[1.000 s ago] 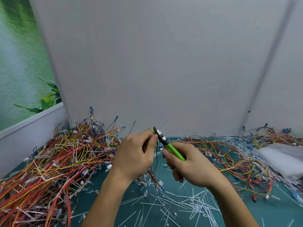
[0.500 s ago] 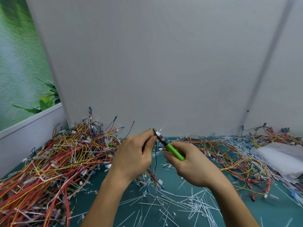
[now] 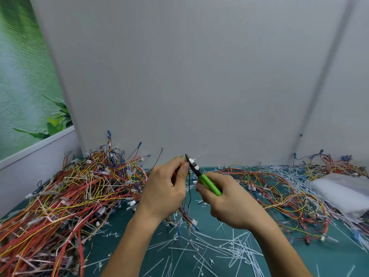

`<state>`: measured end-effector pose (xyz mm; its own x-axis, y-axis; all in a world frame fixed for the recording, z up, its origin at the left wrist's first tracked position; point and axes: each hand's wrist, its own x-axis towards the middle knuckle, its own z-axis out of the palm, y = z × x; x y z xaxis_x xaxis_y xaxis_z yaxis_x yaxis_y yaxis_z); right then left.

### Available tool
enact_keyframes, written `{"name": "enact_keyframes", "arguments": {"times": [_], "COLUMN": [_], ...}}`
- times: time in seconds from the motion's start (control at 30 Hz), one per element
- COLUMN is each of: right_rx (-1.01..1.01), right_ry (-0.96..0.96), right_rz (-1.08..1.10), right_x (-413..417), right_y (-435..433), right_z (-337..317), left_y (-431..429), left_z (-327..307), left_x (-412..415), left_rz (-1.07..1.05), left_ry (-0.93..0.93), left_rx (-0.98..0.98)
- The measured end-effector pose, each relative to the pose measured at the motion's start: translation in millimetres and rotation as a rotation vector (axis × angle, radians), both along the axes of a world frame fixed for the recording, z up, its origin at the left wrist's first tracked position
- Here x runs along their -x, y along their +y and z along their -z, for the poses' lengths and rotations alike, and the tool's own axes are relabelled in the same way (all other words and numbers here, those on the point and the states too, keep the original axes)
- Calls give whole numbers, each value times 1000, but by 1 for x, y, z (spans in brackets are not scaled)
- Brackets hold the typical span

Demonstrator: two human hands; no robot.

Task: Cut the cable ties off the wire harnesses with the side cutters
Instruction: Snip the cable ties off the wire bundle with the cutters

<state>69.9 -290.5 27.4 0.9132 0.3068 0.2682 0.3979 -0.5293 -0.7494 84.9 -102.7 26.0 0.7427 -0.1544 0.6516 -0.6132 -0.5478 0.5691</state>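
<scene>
Head view, forward-down, seemingly near table [image 3: 117, 218]

Green-handled side cutters [image 3: 207, 181], teal table [image 3: 299, 262]

Workshop bench — heaped wire harnesses [image 3: 65, 196], cut ties [image 3: 209, 250].

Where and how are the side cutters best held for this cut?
Grip the side cutters by the green handles, coming from the near right as the right hand does: they tilt up-left, blades toward the wire harness pinched by the left hand.
</scene>
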Motion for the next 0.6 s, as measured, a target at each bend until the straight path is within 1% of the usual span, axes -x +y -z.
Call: {"name": "enact_keyframes", "arguments": {"times": [0.13,0.23,0.37,0.6], "right_rx": [-55,-120,-110,-52], "right_ry": [62,102,139,-17], "right_rz": [21,-17,-73,-35], "right_x": [-1,-1,-3,-5], "right_y": [1,3,0,1], "right_z": [4,4,3,6], "left_y": [0,1,1,1], "left_z": [1,2,2,0], "left_x": [-2,-2,-2,-2], "left_rz": [-5,-4,-14,-2], "left_ry": [0,-9,-34,-34], "left_rx": [0,2,-32,-18]}}
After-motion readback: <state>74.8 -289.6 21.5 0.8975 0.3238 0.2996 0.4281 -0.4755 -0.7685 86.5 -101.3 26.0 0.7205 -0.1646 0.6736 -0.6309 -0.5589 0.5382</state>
